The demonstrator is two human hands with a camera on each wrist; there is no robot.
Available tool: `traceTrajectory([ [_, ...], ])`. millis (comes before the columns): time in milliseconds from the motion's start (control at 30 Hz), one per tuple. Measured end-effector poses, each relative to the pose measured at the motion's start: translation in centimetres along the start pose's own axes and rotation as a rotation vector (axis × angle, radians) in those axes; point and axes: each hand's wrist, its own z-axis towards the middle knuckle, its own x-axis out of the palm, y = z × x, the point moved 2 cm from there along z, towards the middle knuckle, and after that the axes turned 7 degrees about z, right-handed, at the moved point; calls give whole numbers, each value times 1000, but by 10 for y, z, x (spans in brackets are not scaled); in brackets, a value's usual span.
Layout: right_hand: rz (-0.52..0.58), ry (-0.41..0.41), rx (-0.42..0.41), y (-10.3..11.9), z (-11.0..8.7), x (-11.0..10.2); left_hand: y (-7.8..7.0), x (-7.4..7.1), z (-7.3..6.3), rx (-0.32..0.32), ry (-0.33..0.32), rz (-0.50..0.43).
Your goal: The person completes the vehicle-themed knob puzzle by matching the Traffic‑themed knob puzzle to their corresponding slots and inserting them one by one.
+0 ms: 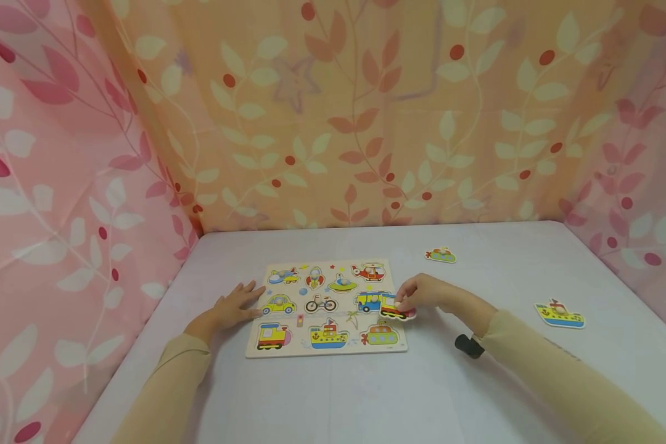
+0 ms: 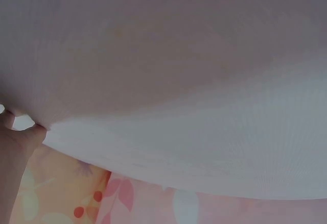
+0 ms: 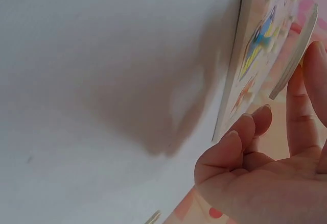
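A wooden peg puzzle board [image 1: 327, 361] with vehicle pictures lies on the table. My right hand [image 1: 422, 293] pinches a train puzzle piece [image 1: 390, 307] over the board's right edge, where it overlaps the bus [image 1: 369, 302]. In the right wrist view the train piece [image 3: 295, 55] shows edge-on between thumb and finger, apart from the board [image 3: 232, 76]. My left hand [image 1: 230, 311] rests at the board's left edge beside the yellow car [image 1: 279, 304], fingers spread; the left wrist view catches only part of this hand [image 2: 18, 145]. A train picture [image 1: 273, 336] shows at the board's lower left.
To the right of the board lie a ship piece [image 1: 560, 314] and, farther back, a submarine piece [image 1: 441, 254]. A white cloth covers the table [image 1: 333, 401]. Patterned curtains [image 1: 333, 123] stand along the back and both sides.
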Motion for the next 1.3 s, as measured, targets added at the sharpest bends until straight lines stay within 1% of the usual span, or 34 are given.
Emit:
traceTrajectory([
  [67,-1,2,1,4,3,5,0,0,-1,1,1,1],
  [400,-1,20,-44,22,15,27,-2,-1,-1,-8,6,10],
  [600,26,45,-62,34,19,41,-1,-2,1,-20,12,9],
  [800,37,51,-86,43,21,55,-1,-3,3,-18,9,3],
  [900,50,73,-93,48,22,62,-1,-3,3,-16,10,3],
  [1033,79,90,-82,52,23,70,-1,-3,3,-16,9,8],
  [1167,65,87,-72,57,23,77,0,-2,3,-18,8,14],
  [1300,75,105,-61,61,23,86,0,-2,3,-15,10,12],
])
